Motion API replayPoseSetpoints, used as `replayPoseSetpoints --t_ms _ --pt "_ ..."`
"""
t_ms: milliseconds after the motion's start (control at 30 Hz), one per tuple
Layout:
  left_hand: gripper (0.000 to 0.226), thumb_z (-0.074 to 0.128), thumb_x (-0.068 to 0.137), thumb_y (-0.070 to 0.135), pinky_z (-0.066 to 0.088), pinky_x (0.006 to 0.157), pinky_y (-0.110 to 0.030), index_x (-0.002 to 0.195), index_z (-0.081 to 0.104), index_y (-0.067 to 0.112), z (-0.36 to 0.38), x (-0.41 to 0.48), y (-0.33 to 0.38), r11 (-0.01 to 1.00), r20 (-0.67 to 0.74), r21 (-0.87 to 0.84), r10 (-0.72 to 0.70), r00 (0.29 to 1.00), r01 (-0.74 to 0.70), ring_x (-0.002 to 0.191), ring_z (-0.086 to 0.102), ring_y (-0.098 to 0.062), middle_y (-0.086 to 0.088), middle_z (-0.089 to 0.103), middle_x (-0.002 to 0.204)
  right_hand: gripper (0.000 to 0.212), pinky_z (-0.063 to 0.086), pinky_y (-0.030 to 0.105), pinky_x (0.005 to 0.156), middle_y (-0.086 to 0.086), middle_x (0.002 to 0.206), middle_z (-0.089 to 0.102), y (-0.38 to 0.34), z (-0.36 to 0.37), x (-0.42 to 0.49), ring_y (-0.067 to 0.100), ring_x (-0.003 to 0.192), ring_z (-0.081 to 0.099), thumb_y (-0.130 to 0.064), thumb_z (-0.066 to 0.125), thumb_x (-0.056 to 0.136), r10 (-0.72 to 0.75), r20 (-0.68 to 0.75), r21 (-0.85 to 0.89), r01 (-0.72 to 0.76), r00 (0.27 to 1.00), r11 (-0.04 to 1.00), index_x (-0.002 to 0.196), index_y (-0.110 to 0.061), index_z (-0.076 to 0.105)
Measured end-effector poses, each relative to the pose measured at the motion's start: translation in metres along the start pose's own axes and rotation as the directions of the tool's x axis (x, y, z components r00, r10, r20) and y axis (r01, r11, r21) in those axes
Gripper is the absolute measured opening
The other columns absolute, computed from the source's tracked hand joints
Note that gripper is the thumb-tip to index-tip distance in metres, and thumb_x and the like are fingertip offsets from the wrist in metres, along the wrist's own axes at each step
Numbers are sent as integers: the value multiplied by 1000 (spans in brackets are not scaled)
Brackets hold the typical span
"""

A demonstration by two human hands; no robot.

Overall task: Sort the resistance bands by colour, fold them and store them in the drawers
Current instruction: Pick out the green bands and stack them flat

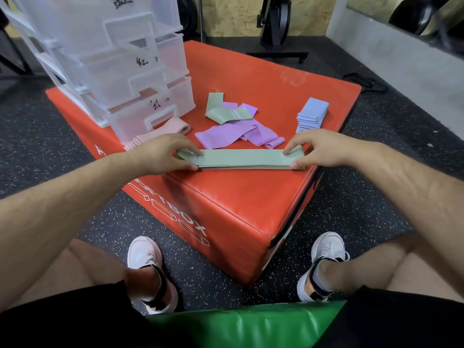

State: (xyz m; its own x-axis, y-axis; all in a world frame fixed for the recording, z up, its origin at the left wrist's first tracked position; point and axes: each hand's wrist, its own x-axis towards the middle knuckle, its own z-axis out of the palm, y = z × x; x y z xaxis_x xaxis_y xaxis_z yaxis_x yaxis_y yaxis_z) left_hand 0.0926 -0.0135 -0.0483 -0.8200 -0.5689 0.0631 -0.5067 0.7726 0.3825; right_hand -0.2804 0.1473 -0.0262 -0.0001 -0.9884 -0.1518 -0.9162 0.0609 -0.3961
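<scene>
Bands lie sorted on the red box by the drawers, which look empty through their clear fronts. The green stack sits at the near edge, likely squared for folding: left hand and right hand each pinch an end. Purple bands, blue stack and pink bands wait behind

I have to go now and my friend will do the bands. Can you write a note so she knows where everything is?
Left hand and right hand pinch the two ends of the flat green stack at the red box's near edge.
Done: blue stack folded at the right; pink bands gathered by the bottom drawer.
Left: fold the green stack, add the loose green bands, sort and fold the purple bands, then put every colour in the drawers.
</scene>
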Motion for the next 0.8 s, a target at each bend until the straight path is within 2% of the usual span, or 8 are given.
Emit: replayPoseSetpoints --t_ms 167,300,400,500,567,600,667,800 --pt "49 83 74 40 45 99 -31 120 70 28 1 0 -3 1000 49 14 17 999 -18 112 56 -13 3 64 120 37 46 33 99 -14 117 63 4 1 0 12 107 58 -36 86 73 4 13 -18 -3 1000 1000 105 -44 70" --pt "43 81 77 37 40 101 -25 115 64 43 0 1 -6 1000 51 -14 4 999 -3 115 53 -10 5 61 119 38 46 34 99 -13 119 62 2 1 0 13 106 58 -35 84 76 10 12 -45 -9 1000 999 109 -45 68" --pt "42 81 78 36 36 102 -22 114 61 45 0 1 -6 1000 63 -12 9 998 -8 117 51 -10 5 59 119 38 46 34 99 -12 121 61 0 2 1 13 107 56 -37 83 76 12 12 -78 -11 1000 997 109 -45 67" --pt "43 74 74 61 39 107 -31 113 61 48 1 2 -6 1000 45 16 18 999 -19 120 51 -11 8 57 120 40 44 34 100 -12 121 59 -3 0 -1 13 110 55 -43 82 75 16 19 -103 -14 1000 995 112 -41 67" --pt "57 59 68 83 38 110 -35 111 63 46 -1 6 -3 999 11 31 25 1000 -25 123 50 -12 9 57 121 41 43 30 97 -10 121 57 -8 -3 0 12 110 54 -48 79 77 -16 6 -116 17 1000 993 114 -37 68" --pt "64 55 67 86 39 109 -36 112 65 42 -2 10 -2 999 -3 42 28 1000 -28 123 50 -12 8 58 120 39 41 27 95 -8 120 57 -11 -4 2 11 110 54 -48 76 79 -39 -12 -111 37 999 993 115 -35 68" --pt "64 55 69 81 41 106 -36 115 66 38 -5 21 6 998 -45 64 25 999 -22 117 52 -11 9 57 118 35 40 27 97 -6 119 58 -21 -6 11 12 111 55 -47 71 84 -87 -57 -108 80 995 991 115 -32 68" --pt "60 50 74 74 45 97 -35 120 62 38 -10 54 22 997 -87 82 1 996 6 109 54 -13 8 56 116 31 42 37 102 -5 122 58 -52 -5 45 18 115 55 -46 60 92 -140 -117 -156 121 983 980 118 -32 65"
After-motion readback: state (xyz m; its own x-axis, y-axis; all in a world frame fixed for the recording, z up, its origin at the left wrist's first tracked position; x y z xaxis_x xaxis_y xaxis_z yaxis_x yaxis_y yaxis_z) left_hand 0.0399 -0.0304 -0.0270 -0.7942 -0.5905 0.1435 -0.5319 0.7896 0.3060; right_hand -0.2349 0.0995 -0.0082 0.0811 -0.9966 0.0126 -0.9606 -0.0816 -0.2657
